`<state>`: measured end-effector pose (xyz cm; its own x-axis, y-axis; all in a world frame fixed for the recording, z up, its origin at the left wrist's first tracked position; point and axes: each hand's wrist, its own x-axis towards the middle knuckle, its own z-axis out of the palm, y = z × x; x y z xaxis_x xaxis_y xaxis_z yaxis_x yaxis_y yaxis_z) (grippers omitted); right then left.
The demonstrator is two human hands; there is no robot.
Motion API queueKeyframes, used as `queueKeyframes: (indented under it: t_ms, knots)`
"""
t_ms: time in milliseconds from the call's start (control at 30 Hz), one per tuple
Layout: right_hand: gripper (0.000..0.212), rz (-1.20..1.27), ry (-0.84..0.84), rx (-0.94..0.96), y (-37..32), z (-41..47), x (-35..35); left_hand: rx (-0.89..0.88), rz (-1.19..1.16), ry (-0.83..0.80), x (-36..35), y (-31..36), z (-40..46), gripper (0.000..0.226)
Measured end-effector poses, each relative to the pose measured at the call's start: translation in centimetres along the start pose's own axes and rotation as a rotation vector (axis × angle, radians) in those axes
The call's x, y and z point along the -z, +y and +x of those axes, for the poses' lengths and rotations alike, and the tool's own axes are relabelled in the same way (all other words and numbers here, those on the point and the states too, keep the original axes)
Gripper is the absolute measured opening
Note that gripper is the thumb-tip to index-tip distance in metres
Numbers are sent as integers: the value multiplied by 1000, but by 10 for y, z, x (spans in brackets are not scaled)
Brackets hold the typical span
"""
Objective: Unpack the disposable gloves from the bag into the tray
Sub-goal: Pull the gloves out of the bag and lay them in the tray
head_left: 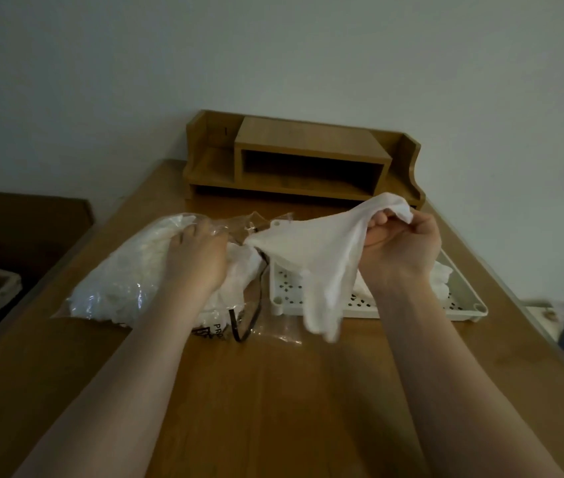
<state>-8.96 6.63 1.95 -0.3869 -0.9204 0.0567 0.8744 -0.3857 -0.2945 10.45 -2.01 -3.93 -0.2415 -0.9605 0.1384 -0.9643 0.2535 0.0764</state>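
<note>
Left hand (197,257) presses down, fingers spread, on the clear crinkled plastic bag (128,281) stuffed with white disposable gloves, lying just left of the white perforated plastic tray (459,310). Right hand (401,246) pinches one thin white translucent glove (315,257), fingers curled round its cuff; glove hangs above the tray's left end, one end trailing toward the bag mouth. More white gloves (442,274) lie inside the tray, right side. Brown wooden desk organiser (301,157) stands behind the tray on the wooden table (273,391).

one bag (118,281), one tray (466,305) (white), two hands (401,250)
</note>
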Motion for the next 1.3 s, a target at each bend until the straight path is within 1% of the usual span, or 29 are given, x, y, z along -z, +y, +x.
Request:
queueKeyframes:
  t_ms: [33,67,133,167,200,233,267,300,333,400,467,533,567,633,667,700,767,833,867,900,967,1033,1067,1100,1133,1200,1233,1300]
  knots:
    - [19,-12,6,-16,-6,-1,0,-7,-51,-33,6,5,-1,49]
    - [21,-11,10,-37,-8,-2,2,-39,-122,-31,14,10,-3,47]
    - [27,16,6,-82,-12,-4,5,-176,-290,75,32,26,-12,44]
    - [29,20,-6,-103,-15,-4,7,-264,-412,109,40,37,-18,44]
    - [29,3,-22,-120,-19,-5,7,-350,-561,82,49,50,-27,49]
    - [28,-37,-37,-134,-23,-5,6,-413,-705,-7,54,63,-34,58]
    - [27,-83,-53,-146,-27,-5,6,-443,-802,-121,56,75,-40,70]
    - [27,-119,-77,-160,-32,-5,5,-455,-837,-207,57,85,-43,79]
    - [27,-146,-107,-182,-37,-4,6,-454,-846,-258,55,92,-42,84]
    - [23,-168,-197,-245,-49,-2,11,-404,-899,-347,54,103,-37,81]
    - [19,-161,-304,-319,-63,3,18,-346,-961,-470,56,114,-31,76]
    - [15,-144,-376,-387,-73,7,28,-394,-975,-564,57,125,-30,63]
    - [13,-169,-377,-400,-78,8,32,-447,-975,-587,55,129,-30,54]
    - [14,-237,-377,-369,-92,12,38,-504,-997,-601,47,136,-32,31]
    - [14,-260,-361,-338,-97,15,42,-504,-1038,-615,45,137,-35,25]
    - [15,-283,-343,-324,-102,16,45,-493,-1098,-637,43,138,-37,25]
    - [13,-223,-374,-381,-115,14,49,-471,-1211,-708,41,141,-43,34]
    - [12,-208,-401,-406,-121,11,49,-471,-1227,-785,37,148,-46,44]
    - [9,-257,-367,-375,-121,11,51,-463,-1188,-800,34,152,-48,45]
    - [12,-292,-319,-356,-122,11,53,-449,-1135,-798,32,158,-50,43]
    - [24,-347,-297,-368,-122,14,58,-421,-1053,-772,27,168,-53,34]
    - [19,-398,-275,-339,-122,13,58,-385,-1022,-734,24,173,-54,23]
    - [15,-427,-213,-290,-124,15,60,-357,-1038,-716,23,173,-53,18]
    - [12,-479,-134,-221,-125,14,59,-321,-1080,-701,23,169,-51,16]
    - [16,-559,-47,-147,-126,13,59,-281,-1134,-680,24,165,-48,18]
    - [27,-741,109,-38,-131,12,60,-196,-1257,-577,26,154,-40,32]
    - [28,-846,179,-22,-133,12,59,-167,-1328,-512,29,150,-35,31]
    - [22,-1104,274,-41,-136,13,58,-133,-1462,-416,36,144,-27,16]
